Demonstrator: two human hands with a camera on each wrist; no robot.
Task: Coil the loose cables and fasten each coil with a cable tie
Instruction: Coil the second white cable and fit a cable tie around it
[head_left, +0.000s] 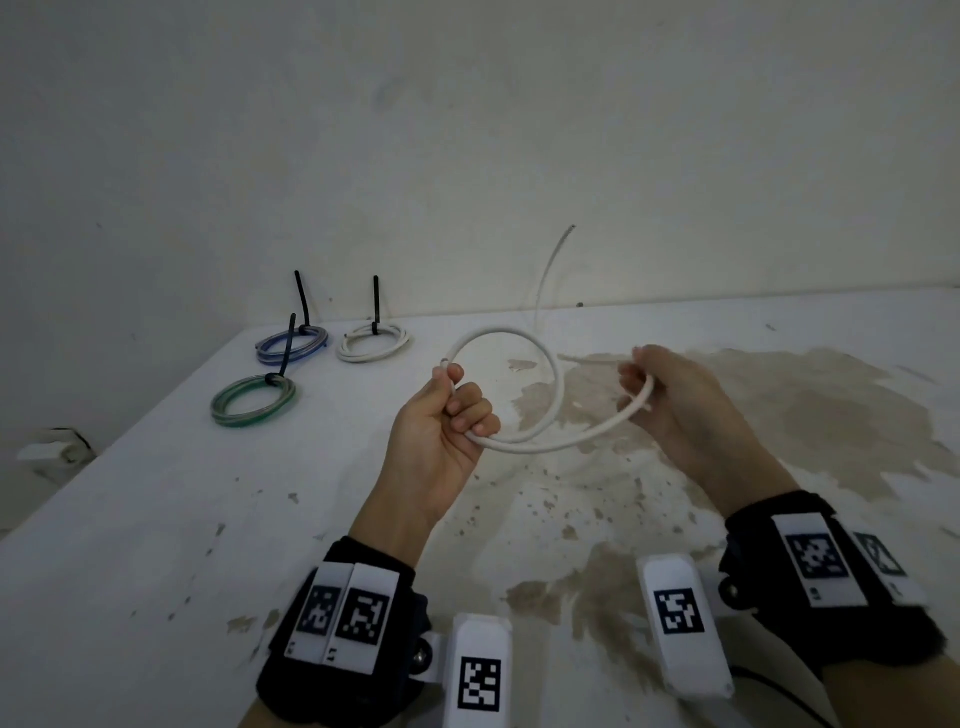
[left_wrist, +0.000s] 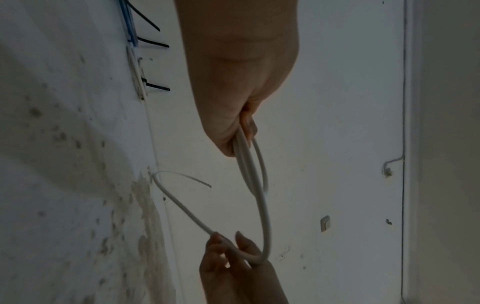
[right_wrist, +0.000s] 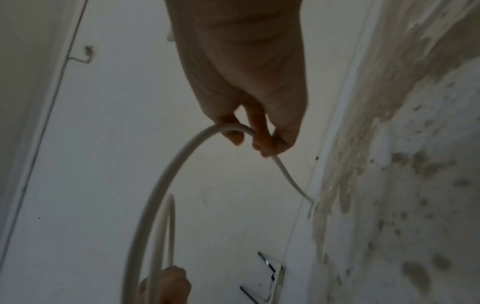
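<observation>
left hand (head_left: 451, 410): fingers curled round the white cable (head_left: 556, 387), clamping its cut end plus the return strand together. Judged: this is the anchor, it fixes the loop size so each new turn lands on the same spot.
right hand (head_left: 670, 400): fingers pinched on the cable further along, at the far side of the second, wider arc. Judged: it feeds slack and steers the bend toward the left hand.
white cable: held in the air over the tabletop (head_left: 156, 519), between both hands; one full loop closed, second one half laid. Free tail runs behind the right hand and curves up against the wall (head_left: 467, 130), not touching either hand's loop.
step: coiling, mid-way; no tie on this coil yet.
finished coils: blue coil (head_left: 292, 345), green coil (head_left: 253, 401), white coil (head_left: 373, 344), lying flat at the far left of the tabletop, apart from each other, each cinched with a black tie (head_left: 375, 304) whose tail sticks up. Judged: parked out of the working area.
containers: none in view; no loose ties visible either.
risk: judged, the stiff cable may spring open if the left grip loosens before a tie goes on.
</observation>
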